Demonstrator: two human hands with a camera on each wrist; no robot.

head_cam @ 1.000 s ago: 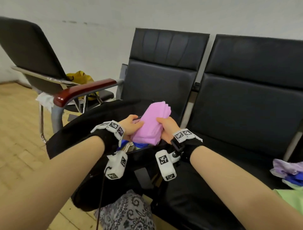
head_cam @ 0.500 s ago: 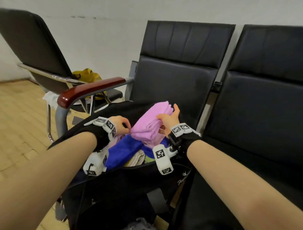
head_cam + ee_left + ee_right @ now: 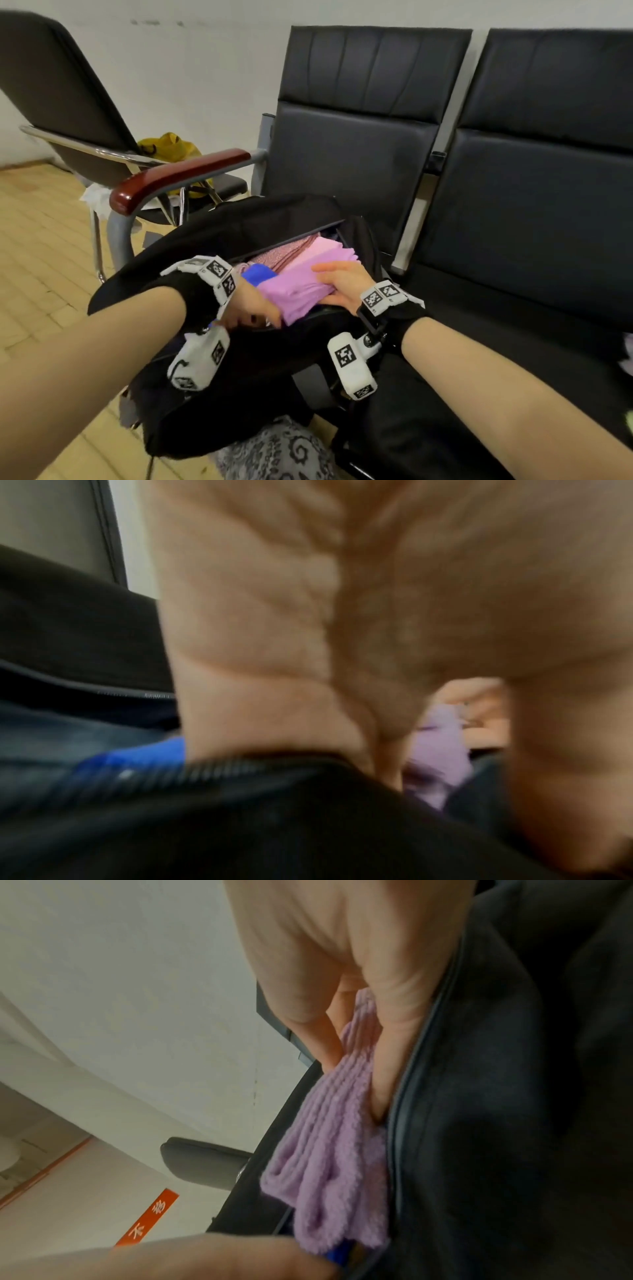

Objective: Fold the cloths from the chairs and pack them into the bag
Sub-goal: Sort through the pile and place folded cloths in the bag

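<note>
An open black bag (image 3: 239, 222) lies on the chair seat, with a blue cloth (image 3: 258, 274) and pink cloths (image 3: 322, 246) inside. A folded purple cloth (image 3: 298, 287) lies across the opening on top of them. My right hand (image 3: 342, 284) pinches it, thumb above and fingers beneath, and in the right wrist view the purple cloth (image 3: 335, 1150) sits against the bag's zipper edge (image 3: 400, 1123). My left hand (image 3: 250, 308) curls over the bag's near rim beside the cloth's end. The blurred left wrist view shows the zipper rim (image 3: 205, 764) under the palm.
A chair armrest with a red-brown top (image 3: 178, 178) stands left of the bag. A yellow bag (image 3: 171, 147) rests on the far chair. The black seat (image 3: 513, 308) lies to the right, with more cloth at its right edge (image 3: 628, 342). Patterned fabric (image 3: 281, 452) hangs below.
The purple cloth went from upright above the bag down into its opening and now lies flat. My left hand let go of the cloth and took the bag's rim.
</note>
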